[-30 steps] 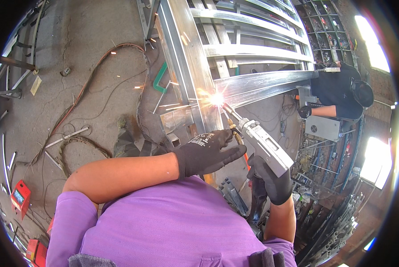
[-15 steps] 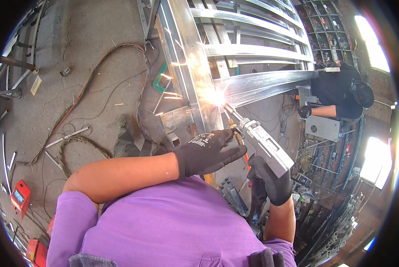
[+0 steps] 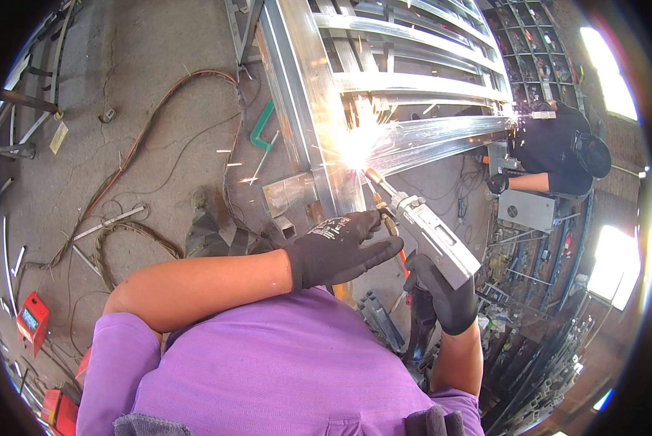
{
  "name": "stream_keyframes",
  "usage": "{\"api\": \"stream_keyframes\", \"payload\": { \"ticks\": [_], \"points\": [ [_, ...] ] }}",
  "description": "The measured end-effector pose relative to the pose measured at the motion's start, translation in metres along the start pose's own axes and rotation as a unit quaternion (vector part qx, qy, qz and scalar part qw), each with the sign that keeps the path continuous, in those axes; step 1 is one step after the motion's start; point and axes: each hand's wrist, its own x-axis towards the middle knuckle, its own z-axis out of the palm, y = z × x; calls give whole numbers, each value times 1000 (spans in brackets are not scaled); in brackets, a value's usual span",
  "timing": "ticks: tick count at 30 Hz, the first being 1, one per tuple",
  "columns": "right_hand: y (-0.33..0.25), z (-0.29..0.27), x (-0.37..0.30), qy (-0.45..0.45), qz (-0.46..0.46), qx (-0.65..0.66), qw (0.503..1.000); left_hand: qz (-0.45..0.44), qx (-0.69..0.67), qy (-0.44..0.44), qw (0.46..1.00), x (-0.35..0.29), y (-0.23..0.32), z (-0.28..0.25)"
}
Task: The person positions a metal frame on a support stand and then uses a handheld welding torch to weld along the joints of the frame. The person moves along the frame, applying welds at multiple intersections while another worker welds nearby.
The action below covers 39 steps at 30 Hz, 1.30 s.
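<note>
Both hands (image 3: 391,258) on welding torch (image 3: 431,236)

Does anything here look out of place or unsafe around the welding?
Sparks fly from the welding gun tip at the metal frame, yet the left forearm is bare. Cables and loose metal rods lie scattered on the floor.

One head-worn fisheye view looks steeply down, close over the person's arms toward the metal frame (image 3: 319,123)

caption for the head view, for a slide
Gloved right hand holds a welding gun sparking on a metal frame; gloved left hand steadies its nozzle.
</note>
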Motion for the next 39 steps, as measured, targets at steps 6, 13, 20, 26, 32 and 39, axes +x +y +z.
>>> {"api": "stream_keyframes", "payload": {
  "ticks": [6,13,20,26,32,39],
  "points": [
    [-4,1,-2,5,15,-7,1000,59,17,-11,998,-1,-11,1],
    [-3,0,-3,-2,22,-7,1000,140,135,47,980,-2,-29,15],
    [0,2,-6,-4,-31,-14,999,-49,-44,-12,998,3,19,-17],
    [-20,7,4,15,-55,-19,998,-75,-171,52,981,0,35,-20],
    [-30,10,18,-11,-59,-66,996,-61,-159,46,984,1,27,-23],
    [-28,19,23,23,-32,8,999,-98,-156,31,982,3,34,-31]
  ]
}}
